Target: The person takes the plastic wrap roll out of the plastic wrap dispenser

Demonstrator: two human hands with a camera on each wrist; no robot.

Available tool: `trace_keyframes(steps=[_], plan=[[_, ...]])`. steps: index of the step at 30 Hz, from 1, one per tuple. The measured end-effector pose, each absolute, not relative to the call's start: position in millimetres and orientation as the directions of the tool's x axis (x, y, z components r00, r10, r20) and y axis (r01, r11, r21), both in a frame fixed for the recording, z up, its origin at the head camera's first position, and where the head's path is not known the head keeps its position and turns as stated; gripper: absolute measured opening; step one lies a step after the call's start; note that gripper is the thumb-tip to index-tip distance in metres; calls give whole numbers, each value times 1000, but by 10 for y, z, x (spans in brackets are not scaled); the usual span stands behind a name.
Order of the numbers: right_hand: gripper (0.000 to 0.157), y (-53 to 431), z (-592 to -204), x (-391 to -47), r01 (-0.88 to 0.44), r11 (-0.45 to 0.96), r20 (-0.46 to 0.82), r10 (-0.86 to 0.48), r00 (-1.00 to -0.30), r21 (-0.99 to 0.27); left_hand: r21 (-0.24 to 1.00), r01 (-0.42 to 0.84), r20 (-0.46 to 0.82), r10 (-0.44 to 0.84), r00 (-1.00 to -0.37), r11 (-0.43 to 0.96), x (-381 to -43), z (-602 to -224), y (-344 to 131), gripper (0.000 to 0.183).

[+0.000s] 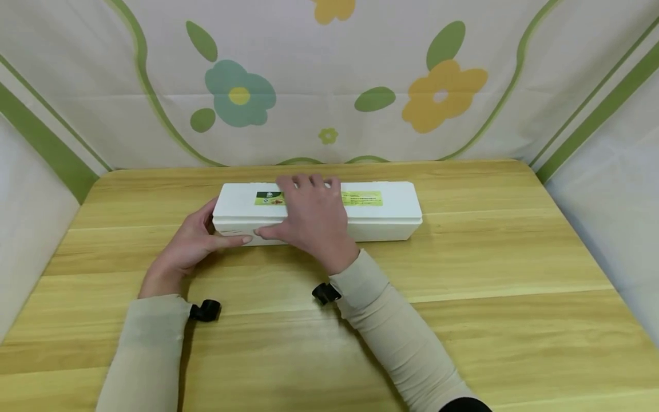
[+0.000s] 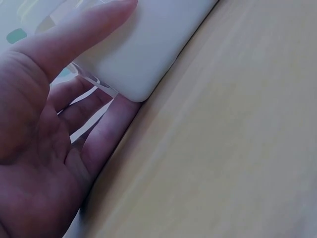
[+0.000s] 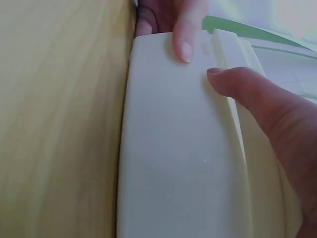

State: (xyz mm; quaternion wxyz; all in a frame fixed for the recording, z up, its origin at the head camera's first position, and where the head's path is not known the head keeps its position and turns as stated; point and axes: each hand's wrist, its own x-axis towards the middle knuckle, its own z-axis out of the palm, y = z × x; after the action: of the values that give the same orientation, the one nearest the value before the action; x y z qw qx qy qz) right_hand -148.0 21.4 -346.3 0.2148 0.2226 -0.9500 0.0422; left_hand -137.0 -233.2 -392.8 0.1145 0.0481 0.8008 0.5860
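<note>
Fingers of the right hand [image 1: 315, 220] are clamping over a long white lidded box [image 1: 386, 213], reaching its far top edge across a green label [image 1: 365, 198], with the thumb pressing the front. The left hand [image 1: 195, 239] is gripping the box's left end, and the box is lying across the wood-grain table [image 1: 515, 257] near its back edge.

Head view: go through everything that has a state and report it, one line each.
White box: closed, on the wooden table
Lid: on the box, printed label up
Label: partly covered by the right hand
Left hand: holding the box's left end, thumb on the front
Right hand: gripping across the lid
Sleeves: down to the wrists
</note>
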Motion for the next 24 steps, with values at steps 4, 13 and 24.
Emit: trace_keyframes(steps=[4,13,24], plan=[[94,218,-3459,-1485,-453,891,415,-406,-814,-18,948,-50,-122,214,-969,314,-1372,-3927,-2326,90],[93,210,-3520,-1482,-465,874,395,-480,-783,140,951,-60,-126,204,-971,304,-1370,-3931,-2333,89],[92,179,-3570,-1503,-447,876,439,-478,-761,180,936,-66,-144,204,-968,346,-1360,-3908,-2364,96]])
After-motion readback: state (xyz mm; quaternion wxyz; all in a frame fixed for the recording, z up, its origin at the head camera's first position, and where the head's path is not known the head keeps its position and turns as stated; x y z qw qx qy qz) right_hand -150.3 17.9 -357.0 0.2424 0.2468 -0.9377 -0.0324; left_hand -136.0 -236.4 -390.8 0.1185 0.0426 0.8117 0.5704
